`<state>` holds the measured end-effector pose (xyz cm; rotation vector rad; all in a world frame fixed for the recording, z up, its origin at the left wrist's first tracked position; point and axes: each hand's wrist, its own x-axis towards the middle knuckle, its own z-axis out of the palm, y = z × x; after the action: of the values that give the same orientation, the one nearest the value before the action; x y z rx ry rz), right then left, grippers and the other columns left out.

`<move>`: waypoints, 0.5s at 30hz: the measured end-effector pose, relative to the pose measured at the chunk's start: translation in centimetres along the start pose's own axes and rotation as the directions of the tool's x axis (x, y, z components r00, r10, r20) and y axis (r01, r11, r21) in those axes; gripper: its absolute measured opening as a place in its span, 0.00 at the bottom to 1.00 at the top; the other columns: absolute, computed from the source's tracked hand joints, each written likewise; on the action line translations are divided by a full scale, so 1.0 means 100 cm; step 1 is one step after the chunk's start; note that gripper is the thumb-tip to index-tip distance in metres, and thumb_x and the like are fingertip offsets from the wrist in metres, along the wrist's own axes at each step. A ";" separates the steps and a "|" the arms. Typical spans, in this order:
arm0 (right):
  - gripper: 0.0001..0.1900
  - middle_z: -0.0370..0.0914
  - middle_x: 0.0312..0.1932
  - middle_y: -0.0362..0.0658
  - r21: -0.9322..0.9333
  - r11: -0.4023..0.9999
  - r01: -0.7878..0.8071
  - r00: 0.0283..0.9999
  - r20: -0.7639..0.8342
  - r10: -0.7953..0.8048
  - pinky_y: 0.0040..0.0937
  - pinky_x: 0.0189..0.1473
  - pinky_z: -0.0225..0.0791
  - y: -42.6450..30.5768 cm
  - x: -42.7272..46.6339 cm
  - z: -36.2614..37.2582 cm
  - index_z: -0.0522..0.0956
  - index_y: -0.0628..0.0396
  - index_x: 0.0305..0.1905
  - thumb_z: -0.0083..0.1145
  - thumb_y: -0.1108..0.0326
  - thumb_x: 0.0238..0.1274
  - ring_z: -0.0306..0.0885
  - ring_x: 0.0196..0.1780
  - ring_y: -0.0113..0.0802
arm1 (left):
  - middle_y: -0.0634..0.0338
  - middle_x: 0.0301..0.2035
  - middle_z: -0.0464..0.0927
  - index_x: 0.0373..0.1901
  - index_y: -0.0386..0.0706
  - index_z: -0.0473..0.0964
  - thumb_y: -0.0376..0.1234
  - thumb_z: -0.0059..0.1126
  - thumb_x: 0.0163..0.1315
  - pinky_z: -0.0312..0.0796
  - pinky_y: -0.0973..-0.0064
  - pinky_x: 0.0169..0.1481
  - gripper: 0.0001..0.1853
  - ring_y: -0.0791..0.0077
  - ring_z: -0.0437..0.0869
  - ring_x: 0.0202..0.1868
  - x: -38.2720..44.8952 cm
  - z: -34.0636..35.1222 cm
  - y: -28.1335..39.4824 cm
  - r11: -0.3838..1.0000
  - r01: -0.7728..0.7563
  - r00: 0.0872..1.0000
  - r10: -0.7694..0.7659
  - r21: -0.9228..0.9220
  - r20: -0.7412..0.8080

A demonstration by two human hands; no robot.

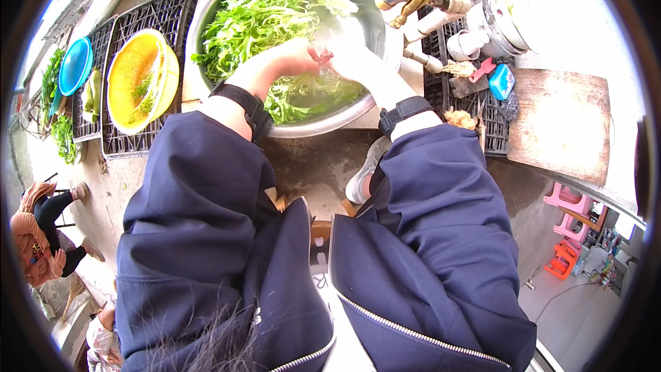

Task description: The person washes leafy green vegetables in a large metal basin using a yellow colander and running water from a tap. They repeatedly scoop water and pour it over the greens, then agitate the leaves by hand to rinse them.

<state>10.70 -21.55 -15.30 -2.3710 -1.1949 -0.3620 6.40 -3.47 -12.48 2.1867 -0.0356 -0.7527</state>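
Observation:
A large metal basin (330,126) in front of me holds water and a heap of leafy greens (258,20) with pale, frilly stems. Both my hands are over the basin, wet and close together, their fingertips meeting near its middle. My left hand (304,56) comes in from the left, beside the heap. My right hand (347,62) comes in from the right and is partly washed out by glare. Whether anything small is between the fingers cannot be made out. More greens float below the hands, near the basin's front rim.
Left, a yellow plastic basket (117,82) with a few greens and a blue basket (76,66) stand on black crates. Right are metal taps (439,2), stacked pots (490,26), a blue-and-white box (501,81) and a wooden board (560,119). Two people are at the far left.

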 end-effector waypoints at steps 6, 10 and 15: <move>0.12 0.79 0.43 0.41 0.677 0.333 -0.657 0.735 0.475 0.484 0.24 0.40 0.72 0.000 0.025 -0.042 0.79 0.54 0.50 0.58 0.67 0.63 0.77 0.39 0.29 | 0.64 0.33 0.79 0.39 0.41 0.80 0.34 0.64 0.53 0.70 0.82 0.37 0.12 0.79 0.75 0.32 0.006 -0.012 -0.004 0.597 -0.075 0.976 -0.119 -0.799 -0.181; 0.15 0.79 0.42 0.41 0.787 0.222 -0.576 0.730 0.372 0.573 0.22 0.42 0.74 -0.009 0.026 -0.049 0.76 0.57 0.53 0.57 0.67 0.64 0.78 0.40 0.27 | 0.67 0.34 0.78 0.39 0.43 0.80 0.35 0.66 0.55 0.70 0.83 0.36 0.11 0.83 0.74 0.32 -0.001 -0.008 0.002 0.627 -0.073 0.993 -0.029 -0.775 -0.117; 0.15 0.79 0.41 0.42 0.858 0.091 -0.505 0.758 0.391 0.521 0.23 0.42 0.75 0.006 0.015 -0.030 0.76 0.57 0.54 0.58 0.68 0.63 0.78 0.39 0.26 | 0.67 0.35 0.78 0.42 0.43 0.78 0.38 0.69 0.55 0.68 0.82 0.36 0.16 0.84 0.74 0.32 -0.007 0.000 0.009 0.821 -0.018 0.999 -0.006 -0.571 -0.040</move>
<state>11.99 -22.40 -12.28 -1.4478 -0.2117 0.5034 6.06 -3.90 -11.50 1.6191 0.1846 -0.6150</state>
